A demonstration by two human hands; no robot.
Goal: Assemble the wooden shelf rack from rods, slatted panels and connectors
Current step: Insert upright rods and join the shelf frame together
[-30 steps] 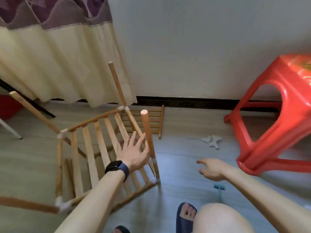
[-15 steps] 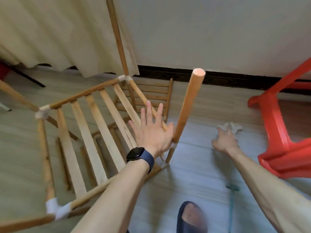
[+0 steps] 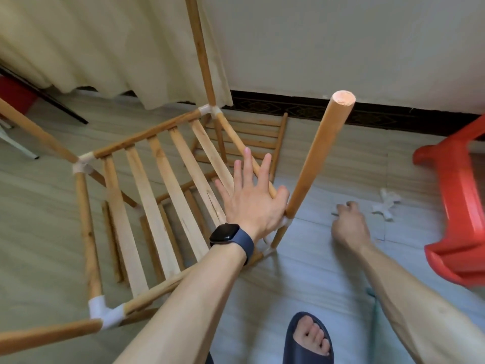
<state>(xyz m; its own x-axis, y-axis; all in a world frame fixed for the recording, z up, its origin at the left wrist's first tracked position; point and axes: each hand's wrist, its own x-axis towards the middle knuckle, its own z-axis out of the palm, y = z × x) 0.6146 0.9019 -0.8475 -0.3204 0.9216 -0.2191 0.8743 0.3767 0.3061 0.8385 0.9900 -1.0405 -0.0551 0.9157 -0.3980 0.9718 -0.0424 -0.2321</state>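
The partly built rack stands on the floor, its upper slatted panel joined to rods by white corner connectors. A thick upright rod rises from the near right corner. My left hand lies flat on that corner with its fingers spread, beside the rod's base. My right hand is low over the floor to the right, its fingers curled on a small white connector that is mostly hidden. Another white connector lies loose just beyond it. A spare slatted panel lies behind the rack.
A red plastic stool lies tipped at the right. The curtain and the wall with its dark baseboard close off the back. My foot in a dark slipper is at the bottom, with a thin teal tool on the floor beside it.
My right hand reached to the loose connectors on the floor and curled its fingers on one. My left hand stayed on the rack's corner. The view moved closer and lower.
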